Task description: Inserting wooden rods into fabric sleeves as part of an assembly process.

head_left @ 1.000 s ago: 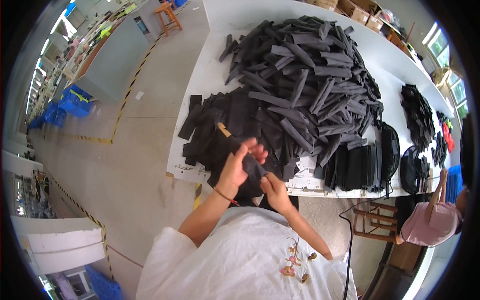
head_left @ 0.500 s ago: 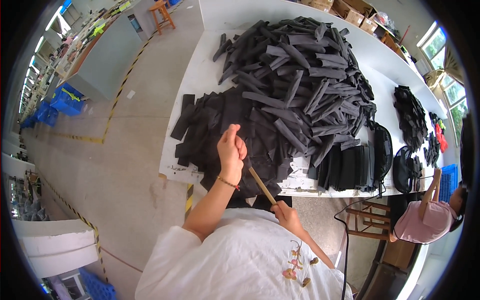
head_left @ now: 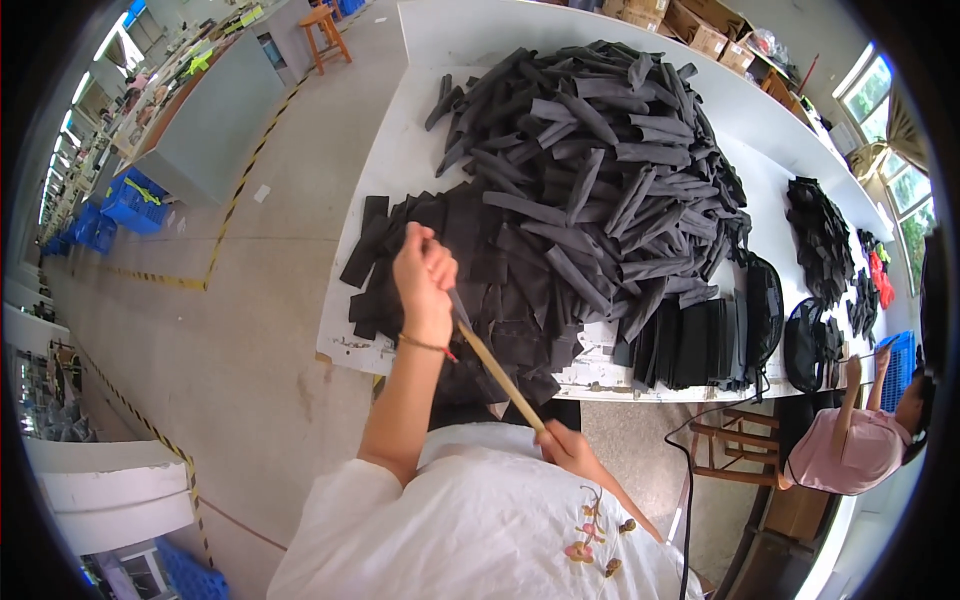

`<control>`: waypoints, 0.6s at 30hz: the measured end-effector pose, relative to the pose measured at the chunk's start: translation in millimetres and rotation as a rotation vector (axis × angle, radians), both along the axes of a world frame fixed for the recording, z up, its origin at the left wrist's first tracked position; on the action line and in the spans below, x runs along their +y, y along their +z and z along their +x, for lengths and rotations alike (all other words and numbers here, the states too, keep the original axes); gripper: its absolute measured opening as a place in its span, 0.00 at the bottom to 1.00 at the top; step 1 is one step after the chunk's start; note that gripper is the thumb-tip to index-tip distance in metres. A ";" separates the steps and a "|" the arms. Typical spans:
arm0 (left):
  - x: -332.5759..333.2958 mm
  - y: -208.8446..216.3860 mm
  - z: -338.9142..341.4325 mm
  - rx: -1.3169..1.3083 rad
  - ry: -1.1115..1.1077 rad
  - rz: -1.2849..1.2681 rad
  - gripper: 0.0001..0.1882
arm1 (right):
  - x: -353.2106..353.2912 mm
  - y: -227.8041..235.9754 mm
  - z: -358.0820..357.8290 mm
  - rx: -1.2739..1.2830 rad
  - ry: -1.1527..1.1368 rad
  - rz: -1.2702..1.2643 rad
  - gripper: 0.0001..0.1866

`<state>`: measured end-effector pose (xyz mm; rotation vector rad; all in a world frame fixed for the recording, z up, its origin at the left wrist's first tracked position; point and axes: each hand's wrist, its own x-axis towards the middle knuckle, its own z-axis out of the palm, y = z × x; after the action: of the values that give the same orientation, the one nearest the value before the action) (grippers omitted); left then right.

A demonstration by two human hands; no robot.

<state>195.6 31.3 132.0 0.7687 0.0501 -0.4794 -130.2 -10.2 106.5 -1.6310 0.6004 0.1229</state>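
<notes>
My right hand (head_left: 566,446), near my waist, is closed round the lower end of a flat wooden stick (head_left: 502,378). The stick slants up and left to my left wrist. A narrow dark grey piece (head_left: 459,305) shows at its far end, beside my left palm; I cannot tell whether it is fabric or part of the stick. My left hand (head_left: 426,280) is raised over the flat black fabric strips (head_left: 480,250), fingers curled closed; whatever they hold is hidden. Beyond lies a large heap of dark grey fabric tubes (head_left: 600,160) on the white table (head_left: 385,140).
Right of the heap stand a row of black fabric pieces (head_left: 690,340) and a black mesh bag (head_left: 766,310). A person in pink (head_left: 850,440) sits at the far right near a wooden stool (head_left: 735,445). A black cable (head_left: 688,470) hangs beside my right side.
My left hand has moved left and slightly up. More of the stick shows, and its far end now lies further left, beside my left wrist. My right hand has barely shifted.
</notes>
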 end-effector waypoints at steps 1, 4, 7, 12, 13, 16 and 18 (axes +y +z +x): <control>3.1 -5.9 14.8 0.019 0.028 -0.073 0.16 | -7.0 1.2 -14.6 -0.008 0.005 -0.002 0.08; -1.6 -6.9 15.8 0.011 -0.004 -0.082 0.15 | -21.3 4.2 -36.4 0.116 -0.036 0.378 0.10; -15.5 -5.0 -11.6 0.163 0.025 -0.102 0.15 | -32.2 11.2 -5.3 -0.095 -0.236 -0.098 0.13; -31.4 -7.8 -51.8 0.296 -0.007 0.006 0.13 | -27.7 0.2 107.0 -0.440 -0.500 -0.013 0.24; -30.5 -7.9 -56.1 0.284 -0.014 0.031 0.13 | -29.6 2.3 120.0 -0.544 -0.532 0.062 0.14; -27.2 -15.0 -61.8 0.287 -0.087 0.029 0.14 | -41.3 27.1 133.3 -0.525 -0.534 0.124 0.07; -21.1 -31.1 -52.4 0.286 -0.096 0.042 0.14 | -42.9 31.4 126.7 -0.607 -0.536 0.211 0.07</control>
<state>143.2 10.2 100.9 0.7410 0.2913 -0.6793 -3.5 -53.0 137.8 -1.1692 0.5061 -0.6600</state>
